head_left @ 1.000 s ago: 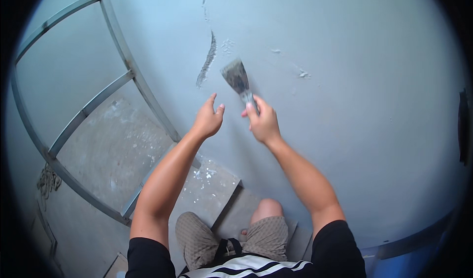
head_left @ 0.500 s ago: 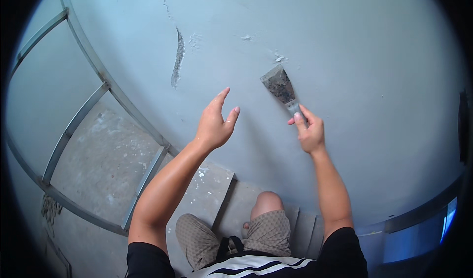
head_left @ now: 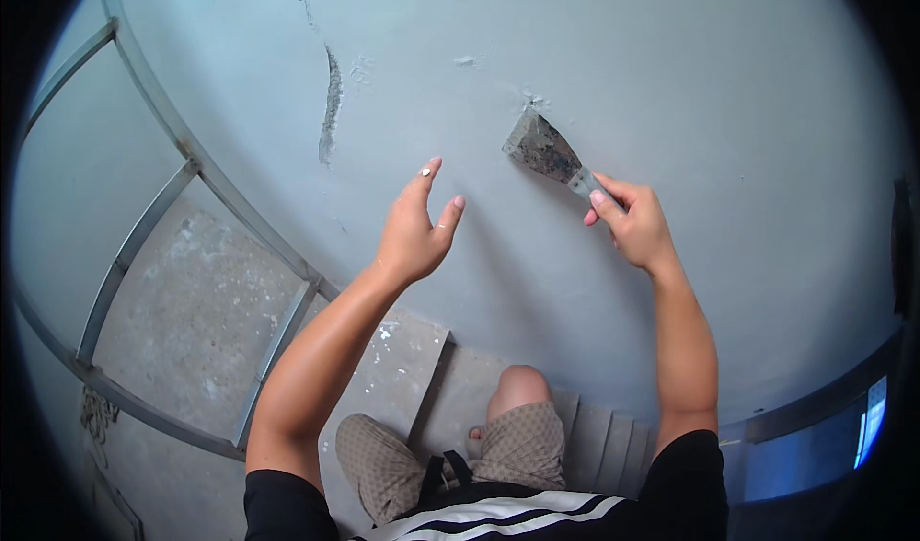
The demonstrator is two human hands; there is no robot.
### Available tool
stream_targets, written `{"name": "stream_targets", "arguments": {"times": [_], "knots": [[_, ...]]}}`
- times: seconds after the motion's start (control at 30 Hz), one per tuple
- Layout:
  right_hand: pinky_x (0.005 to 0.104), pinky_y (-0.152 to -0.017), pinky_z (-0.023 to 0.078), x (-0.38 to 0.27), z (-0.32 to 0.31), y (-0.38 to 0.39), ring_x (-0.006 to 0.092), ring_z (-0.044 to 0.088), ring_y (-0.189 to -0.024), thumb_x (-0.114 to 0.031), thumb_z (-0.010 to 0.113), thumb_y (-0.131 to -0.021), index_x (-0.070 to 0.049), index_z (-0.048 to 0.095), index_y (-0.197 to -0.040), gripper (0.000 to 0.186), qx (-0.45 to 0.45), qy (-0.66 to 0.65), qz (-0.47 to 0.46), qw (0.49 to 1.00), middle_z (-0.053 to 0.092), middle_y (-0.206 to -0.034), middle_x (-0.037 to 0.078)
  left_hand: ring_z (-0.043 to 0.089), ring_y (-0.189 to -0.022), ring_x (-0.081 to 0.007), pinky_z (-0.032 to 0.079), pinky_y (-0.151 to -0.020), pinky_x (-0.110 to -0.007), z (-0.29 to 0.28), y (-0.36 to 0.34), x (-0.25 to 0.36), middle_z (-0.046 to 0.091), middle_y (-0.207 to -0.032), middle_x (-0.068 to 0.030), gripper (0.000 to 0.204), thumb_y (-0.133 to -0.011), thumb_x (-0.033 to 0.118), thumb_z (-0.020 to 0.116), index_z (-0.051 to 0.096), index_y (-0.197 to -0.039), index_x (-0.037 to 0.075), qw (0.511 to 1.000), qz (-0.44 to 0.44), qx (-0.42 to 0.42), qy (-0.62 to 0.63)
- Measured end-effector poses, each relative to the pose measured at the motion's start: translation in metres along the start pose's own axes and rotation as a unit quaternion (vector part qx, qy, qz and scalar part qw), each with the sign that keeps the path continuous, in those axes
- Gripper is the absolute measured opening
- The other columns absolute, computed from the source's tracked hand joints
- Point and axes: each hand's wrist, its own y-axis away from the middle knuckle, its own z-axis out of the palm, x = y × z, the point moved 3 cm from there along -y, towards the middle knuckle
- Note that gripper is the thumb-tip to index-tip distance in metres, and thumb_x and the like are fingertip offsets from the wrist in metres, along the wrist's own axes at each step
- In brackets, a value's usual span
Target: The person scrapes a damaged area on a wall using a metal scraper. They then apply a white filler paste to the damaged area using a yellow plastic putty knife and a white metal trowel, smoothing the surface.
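My right hand (head_left: 628,215) is closed on the handle of a metal putty knife, whose broad, stained blade (head_left: 537,146) lies at the wall just below a flaked patch (head_left: 532,100). My left hand (head_left: 417,220) is open in front of the wall, thumb and fingers apart, with a small white fleck on a fingertip. Up and to its left, a long rough gouge (head_left: 332,100) runs down the pale painted wall (head_left: 728,110), a thinner crack above it and small chipped spots nearby.
A metal ladder-like frame (head_left: 182,158) stands along the left, with a coiled rope (head_left: 96,407) at its lower side. A concrete landing (head_left: 201,301) speckled with paint lies below, and steps (head_left: 613,445) descend toward the right under me. A blue-lit opening (head_left: 805,460) is at the lower right.
The putty knife has moved right and its blade has reached the flaked patch. My left hand is a little higher than half a second ago. The view has shifted, moving the wall marks leftward.
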Motion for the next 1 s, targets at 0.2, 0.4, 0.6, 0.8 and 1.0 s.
{"name": "stream_targets", "arguments": {"times": [0.2, 0.4, 0.6, 0.8, 1.0], "knots": [[0.0305, -0.075, 0.047, -0.011, -0.009, -0.008, 0.0101, 0.056, -0.075, -0.023, 0.062, -0.103, -0.009, 0.072, -0.135, 0.037, -0.02, -0.003, 0.016, 1.0, 0.072, -0.075, 0.002, 0.046, -0.146, -0.0438, 0.038, -0.121, -0.045, 0.007, -0.01, 0.004, 0.044, -0.157, -0.0326, 0.068, -0.1, 0.024, 0.066, 0.041, -0.153, -0.011, 0.999, -0.008, -0.03, -0.04], [0.031, -0.077, 0.048, -0.015, -0.017, -0.019, 0.0105, 0.058, -0.076, -0.025, 0.064, -0.101, -0.005, 0.072, -0.133, 0.039, -0.032, 0.007, 0.016, 0.999, 0.072, -0.075, 0.002, 0.044, -0.147, -0.0437, 0.038, -0.121, -0.043, 0.016, -0.016, -0.002, 0.04, -0.16, -0.0322, 0.071, -0.098, 0.024, 0.068, 0.04, -0.154, -0.01, 0.998, 0.007, -0.035, -0.061], [0.028, -0.057, 0.042, -0.007, -0.022, -0.032, 0.0063, 0.045, -0.057, -0.023, 0.066, -0.1, -0.008, 0.074, -0.133, 0.037, -0.056, -0.026, 0.04, 0.997, 0.07, -0.073, 0.0, 0.041, -0.15, -0.0405, 0.036, -0.121, -0.04, 0.016, -0.017, -0.003, 0.042, -0.159, -0.0309, 0.073, -0.097, 0.024, 0.069, 0.04, -0.155, -0.009, 0.999, -0.024, -0.04, -0.028], [0.0273, -0.055, 0.041, -0.016, -0.027, -0.041, 0.006, 0.044, -0.056, -0.024, 0.067, -0.099, -0.008, 0.073, -0.134, 0.038, -0.064, -0.042, 0.034, 0.996, 0.07, -0.074, -0.001, 0.043, -0.148, -0.042, 0.038, -0.121, -0.041, 0.011, -0.022, 0.001, 0.04, -0.16, -0.0313, 0.074, -0.096, 0.024, 0.069, 0.039, -0.154, -0.012, 0.997, -0.008, -0.059, -0.049], [0.0301, -0.069, 0.051, -0.017, -0.034, -0.044, 0.0109, 0.061, -0.069, -0.025, 0.069, -0.098, -0.006, 0.074, -0.13, 0.038, -0.036, 0.014, -0.027, 0.999, 0.074, -0.079, 0.002, 0.043, -0.148, -0.0409, 0.037, -0.121, -0.04, 0.012, -0.025, 0.008, 0.042, -0.159, -0.0311, 0.075, -0.096, 0.025, 0.069, 0.039, -0.154, -0.011, 0.995, -0.008, -0.074, -0.062]]}}
